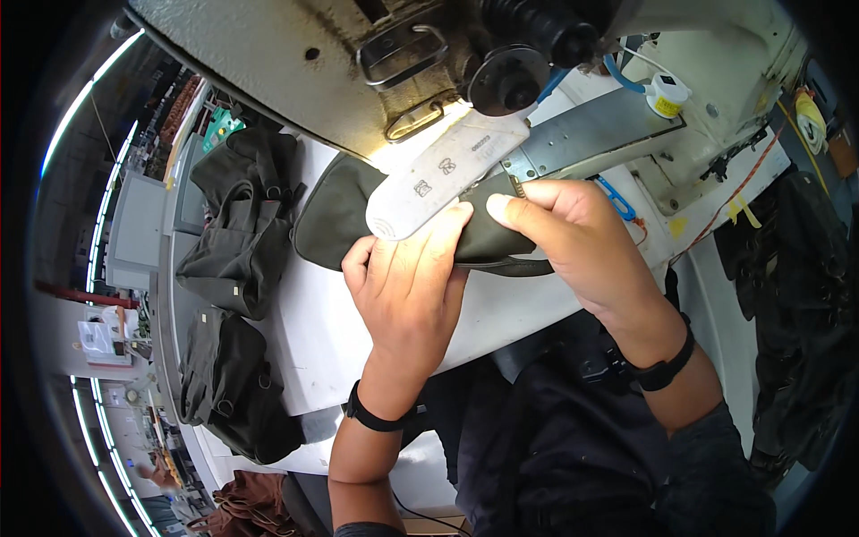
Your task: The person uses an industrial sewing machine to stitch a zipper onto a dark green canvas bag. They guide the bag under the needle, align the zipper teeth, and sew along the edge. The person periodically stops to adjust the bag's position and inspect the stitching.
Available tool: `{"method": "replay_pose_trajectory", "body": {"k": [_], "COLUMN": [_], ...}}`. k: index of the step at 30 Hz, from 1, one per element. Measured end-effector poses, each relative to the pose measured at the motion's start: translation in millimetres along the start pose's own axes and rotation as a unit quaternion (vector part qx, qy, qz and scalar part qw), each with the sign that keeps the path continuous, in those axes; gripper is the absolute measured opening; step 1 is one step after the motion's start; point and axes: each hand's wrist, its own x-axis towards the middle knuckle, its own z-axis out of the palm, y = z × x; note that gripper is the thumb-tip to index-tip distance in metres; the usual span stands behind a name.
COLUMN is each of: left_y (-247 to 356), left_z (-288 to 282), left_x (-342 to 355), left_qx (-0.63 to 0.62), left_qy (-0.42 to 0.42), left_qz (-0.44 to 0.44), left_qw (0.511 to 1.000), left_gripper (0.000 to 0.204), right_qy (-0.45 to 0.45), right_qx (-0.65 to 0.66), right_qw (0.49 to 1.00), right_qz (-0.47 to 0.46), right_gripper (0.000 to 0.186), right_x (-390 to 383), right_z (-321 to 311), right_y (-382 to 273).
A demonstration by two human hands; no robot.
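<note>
A dark olive-green fabric bag lies under the arm of a sewing machine, its edge bound with a dark strip. My left hand grips its near edge, fingers pressed together on top and the thumb mostly hidden under the cloth. Between thumb and bent fingers, my right hand pinches the bag close to the metal stitching area. A pale, rounded machine cover hangs just over the left fingertips and hides the needle.
Several dark green bags are piled along the left of the white table. A metal machine bed extends to the right, with a blue-handled tool beside it. Dark fabric pieces hang at far right; brown bags sit lower left.
</note>
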Motion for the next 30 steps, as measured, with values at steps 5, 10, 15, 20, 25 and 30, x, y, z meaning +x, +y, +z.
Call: {"method": "replay_pose_trajectory", "body": {"k": [5, 10, 15, 20, 25, 30], "left_y": [-4.4, -15.6, -22.8, -27.4, -19.4, -22.4], "left_z": [0.7, 1.8, -1.0, -0.4, -1.1, -0.2], "left_x": [-0.7, -5.6, -2.0, -2.2, 1.7, 4.1], "left_qx": [-0.004, 0.026, 0.047, 0.057, 0.037, 0.042], "left_qy": [-0.014, 0.026, 0.024, 0.019, 0.034, 0.031], "left_qz": [0.013, 0.055, 0.092, 0.102, 0.091, 0.11], "left_qw": [1.0, 0.998, 0.994, 0.993, 0.995, 0.993], "left_gripper": [0.055, 0.048, 0.043, 0.036, 0.034, 0.033], "right_qy": [0.052, 0.158, 0.181, 0.128, 0.125, 0.125], "right_qx": [-0.131, -0.32, -0.481, -0.356, -0.257, -0.227], "right_qw": [0.988, 0.901, 0.757, 0.862, 0.907, 0.907], "right_qz": [-0.065, -0.247, -0.404, -0.338, -0.31, -0.331], "right_gripper": [0.037, 0.02, 0.018, 0.022, 0.017, 0.017], "right_x": [5.0, -2.2, 12.0, 18.6, 19.3, 27.2], "right_z": [-2.2, 0.1, -10.9, 5.1, 3.6, 2.5], "right_y": [10.2, 5.2, -6.2, -1.2, 0.9, 6.1]}}
